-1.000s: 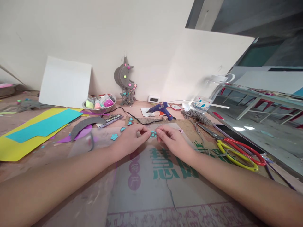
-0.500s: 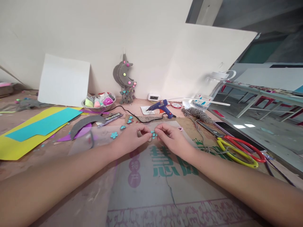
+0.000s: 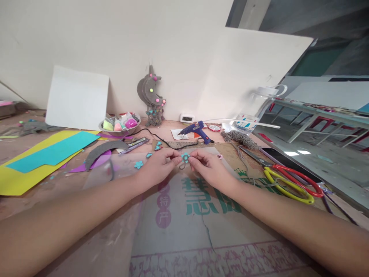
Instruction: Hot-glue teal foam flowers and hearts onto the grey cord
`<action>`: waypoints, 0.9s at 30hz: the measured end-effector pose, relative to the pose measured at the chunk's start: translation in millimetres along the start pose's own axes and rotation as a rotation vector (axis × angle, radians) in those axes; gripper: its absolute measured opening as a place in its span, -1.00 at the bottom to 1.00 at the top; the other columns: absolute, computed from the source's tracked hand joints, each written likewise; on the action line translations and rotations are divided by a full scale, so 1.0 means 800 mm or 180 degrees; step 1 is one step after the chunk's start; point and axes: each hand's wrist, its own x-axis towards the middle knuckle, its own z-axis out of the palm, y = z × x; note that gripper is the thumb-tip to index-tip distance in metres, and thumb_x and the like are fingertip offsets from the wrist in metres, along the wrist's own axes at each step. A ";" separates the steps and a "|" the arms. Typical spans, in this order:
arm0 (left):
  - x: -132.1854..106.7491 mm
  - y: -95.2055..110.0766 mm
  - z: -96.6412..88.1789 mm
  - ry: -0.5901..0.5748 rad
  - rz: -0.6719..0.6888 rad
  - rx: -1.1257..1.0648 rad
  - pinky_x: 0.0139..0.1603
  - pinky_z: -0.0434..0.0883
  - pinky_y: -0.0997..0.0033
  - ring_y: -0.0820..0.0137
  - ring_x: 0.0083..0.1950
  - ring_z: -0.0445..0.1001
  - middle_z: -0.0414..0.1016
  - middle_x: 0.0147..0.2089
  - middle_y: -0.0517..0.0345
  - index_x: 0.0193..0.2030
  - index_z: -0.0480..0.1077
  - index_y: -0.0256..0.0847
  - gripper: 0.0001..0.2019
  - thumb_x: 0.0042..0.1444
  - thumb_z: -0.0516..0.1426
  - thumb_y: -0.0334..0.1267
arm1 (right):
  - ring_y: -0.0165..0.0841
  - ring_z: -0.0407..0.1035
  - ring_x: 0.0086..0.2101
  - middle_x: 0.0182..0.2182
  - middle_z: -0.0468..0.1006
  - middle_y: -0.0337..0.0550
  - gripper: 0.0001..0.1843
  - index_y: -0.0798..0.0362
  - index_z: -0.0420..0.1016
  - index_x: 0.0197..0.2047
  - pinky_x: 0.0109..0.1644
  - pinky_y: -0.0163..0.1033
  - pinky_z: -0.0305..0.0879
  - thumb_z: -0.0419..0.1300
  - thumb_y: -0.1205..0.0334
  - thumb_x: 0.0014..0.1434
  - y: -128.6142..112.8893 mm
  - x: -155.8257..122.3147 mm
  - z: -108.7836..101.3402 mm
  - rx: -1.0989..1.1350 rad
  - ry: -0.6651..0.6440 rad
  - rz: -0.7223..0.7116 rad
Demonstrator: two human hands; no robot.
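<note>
My left hand (image 3: 158, 166) and my right hand (image 3: 208, 166) meet over the middle of the table, fingertips pinched together. Between them I hold a small teal foam flower (image 3: 185, 157) with a short grey string loop (image 3: 182, 166) hanging under it. Both hands hover just above a printed cardboard sheet (image 3: 201, 215). Another teal flower (image 3: 138, 164) lies on a clear plastic sheet to the left. Small teal hearts (image 3: 158, 146) lie just beyond my left hand.
A blue glue gun (image 3: 196, 130) with a black cord, grey twine (image 3: 240, 138), red and yellow scissors (image 3: 291, 182) and a phone (image 3: 284, 158) lie to the right. Yellow and teal paper (image 3: 43, 156), a grey crescent (image 3: 105, 148), a bowl of clay (image 3: 119, 125) and a moon-shaped hanging (image 3: 151, 96) stand left and behind.
Both hands have lifted the teal flower slightly up and away from me. The grey string loop now shows beneath it.
</note>
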 end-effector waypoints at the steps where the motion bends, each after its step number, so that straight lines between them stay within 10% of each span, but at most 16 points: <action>1: 0.000 -0.001 0.000 -0.0006 0.0043 0.0021 -0.20 0.27 0.42 0.38 -0.23 0.38 0.45 -0.31 0.18 -0.33 0.39 -0.23 -0.75 0.17 -0.03 -0.15 | -0.47 0.11 -0.59 -0.61 0.24 -0.36 -0.78 0.05 0.27 -0.40 -0.49 -0.32 0.05 0.02 0.09 0.19 0.000 0.000 0.000 0.0005 0.0001 0.0006; 14: -0.001 0.006 0.000 -0.0046 -0.0111 -0.0061 -0.26 0.29 0.43 0.40 -0.28 0.39 0.48 -0.32 0.18 -0.32 0.42 -0.21 -0.73 0.13 0.00 -0.09 | -0.45 0.23 -0.52 -0.55 0.35 -0.28 -0.72 0.07 0.33 -0.38 -0.41 -0.32 0.17 -0.02 0.06 0.23 0.002 -0.001 -0.003 -0.0244 0.0002 -0.0163; 22: -0.002 0.006 -0.003 0.0360 -0.0109 -0.0094 -0.32 0.28 0.48 0.43 -0.33 0.39 0.44 -0.39 0.21 -0.32 0.37 -0.21 -0.75 0.16 -0.02 -0.11 | -0.26 0.31 -0.04 -0.05 0.43 -0.04 -0.80 0.07 0.50 -0.23 0.06 -0.13 0.19 0.20 0.18 0.07 0.004 0.004 -0.002 -0.0604 0.0047 -0.0533; 27: -0.001 0.007 -0.005 0.0440 -0.0225 -0.0201 -0.36 0.29 0.48 0.42 -0.36 0.41 0.48 -0.39 0.18 -0.31 0.35 -0.21 -0.75 0.17 -0.02 -0.10 | -0.29 0.38 -0.12 -0.23 0.54 -0.12 -0.80 0.07 0.47 -0.30 -0.01 -0.15 0.25 0.07 0.17 0.19 0.002 -0.002 -0.001 -0.0351 -0.0372 -0.0366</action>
